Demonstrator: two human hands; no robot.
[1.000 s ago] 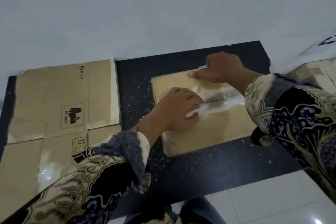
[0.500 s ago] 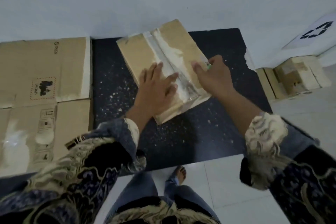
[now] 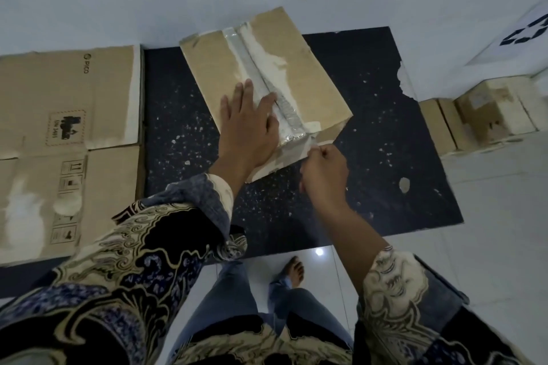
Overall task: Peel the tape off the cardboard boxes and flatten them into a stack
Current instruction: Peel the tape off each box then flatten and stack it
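The left hand [image 3: 249, 130] lies flat, fingers spread, on the cardboard box [image 3: 299, 59], likely pinning it down so it does not slide while the tape is pulled. The right hand [image 3: 324, 169] sits at the box's near end, fingertips pinched on the loose end of the tape [image 3: 289, 111], which runs along the centre seam. The box rests tilted on the dark tabletop [image 3: 385, 157], toward its far edge and between the two hands. A flattened carton [image 3: 68, 115] lies at the tabletop's left edge, seemingly the start of the stack. More boxes [image 3: 486, 112] wait just off the right edge.
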